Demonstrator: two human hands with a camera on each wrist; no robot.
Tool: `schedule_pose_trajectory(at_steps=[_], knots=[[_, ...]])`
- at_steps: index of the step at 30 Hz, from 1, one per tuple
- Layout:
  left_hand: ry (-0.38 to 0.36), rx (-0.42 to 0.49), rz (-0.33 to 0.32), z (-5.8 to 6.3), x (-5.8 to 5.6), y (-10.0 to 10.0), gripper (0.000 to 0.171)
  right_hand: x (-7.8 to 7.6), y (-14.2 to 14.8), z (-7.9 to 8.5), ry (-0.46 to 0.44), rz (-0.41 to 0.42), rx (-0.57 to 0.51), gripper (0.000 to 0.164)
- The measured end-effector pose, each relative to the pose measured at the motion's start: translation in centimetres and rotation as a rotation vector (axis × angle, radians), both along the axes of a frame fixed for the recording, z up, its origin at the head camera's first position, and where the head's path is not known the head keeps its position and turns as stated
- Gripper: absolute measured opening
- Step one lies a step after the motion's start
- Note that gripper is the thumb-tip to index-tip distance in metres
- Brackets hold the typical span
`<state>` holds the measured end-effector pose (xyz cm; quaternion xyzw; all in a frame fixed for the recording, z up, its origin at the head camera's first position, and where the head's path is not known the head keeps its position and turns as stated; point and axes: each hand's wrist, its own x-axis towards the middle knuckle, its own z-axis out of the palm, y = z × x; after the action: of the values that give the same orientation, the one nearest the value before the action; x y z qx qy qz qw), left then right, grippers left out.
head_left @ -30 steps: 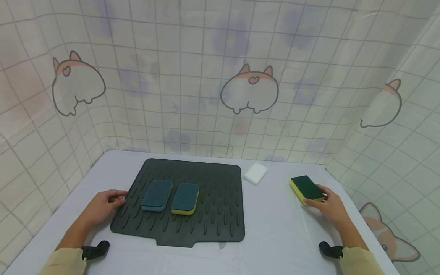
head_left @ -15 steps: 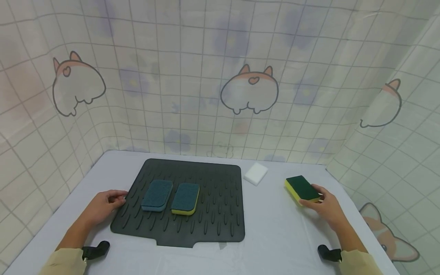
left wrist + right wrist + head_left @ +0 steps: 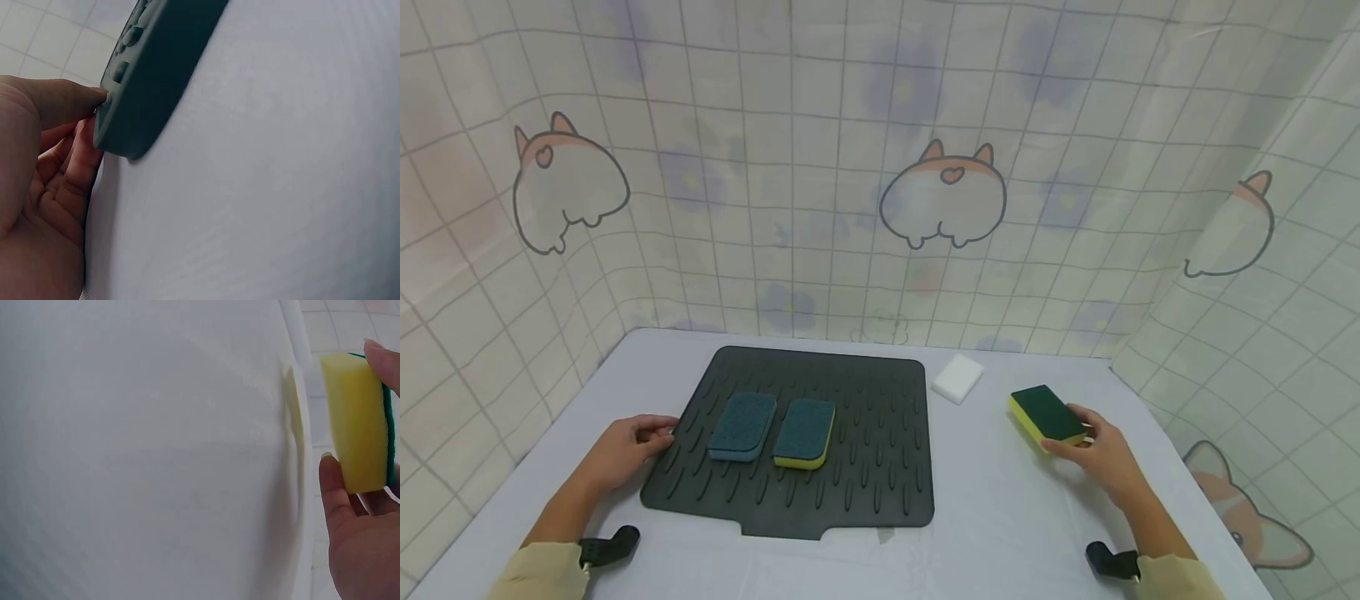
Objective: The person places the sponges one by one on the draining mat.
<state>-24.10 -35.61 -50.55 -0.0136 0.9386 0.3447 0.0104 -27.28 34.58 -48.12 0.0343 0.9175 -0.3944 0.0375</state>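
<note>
My right hand (image 3: 1101,454) holds a sponge (image 3: 1047,414) with a dark green scouring side up and yellow foam below. In the right wrist view the yellow sponge (image 3: 356,425) sits between thumb and fingers, raised off the table. On the left, my left hand (image 3: 625,450) pinches the left edge of a dark ridged rubber mat (image 3: 880,492). The thumb meets the rim of the mat (image 3: 156,81) in the left wrist view; the other fingers are partly hidden. On the mat lie a blue sponge (image 3: 742,427) and a yellow sponge with a blue-green top (image 3: 806,433), side by side.
A white rectangular block (image 3: 958,378) lies at the back, just right of the mat. The white table (image 3: 1000,517) is bordered by a patterned curtain (image 3: 820,250) at the back and both sides. A tab juts from the mat's front edge.
My right hand has moved a short way left with the green-and-yellow sponge, toward the mat. The left hand, the mat and the two sponges on it have stayed put.
</note>
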Motion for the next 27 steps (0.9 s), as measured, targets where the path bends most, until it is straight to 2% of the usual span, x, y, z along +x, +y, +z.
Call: schedule_pose_trajectory(at_steps=[16,27], knots=[[-0.007,0.015,0.004,0.2,0.1,0.1,0.039,0.5,-1.0,0.1,0.004,-0.003,0.003,0.103],[-0.012,0.011,0.008,0.0,0.0,0.1,0.04,1.1,-2.0,0.2,0.039,0.019,-0.054,0.097]])
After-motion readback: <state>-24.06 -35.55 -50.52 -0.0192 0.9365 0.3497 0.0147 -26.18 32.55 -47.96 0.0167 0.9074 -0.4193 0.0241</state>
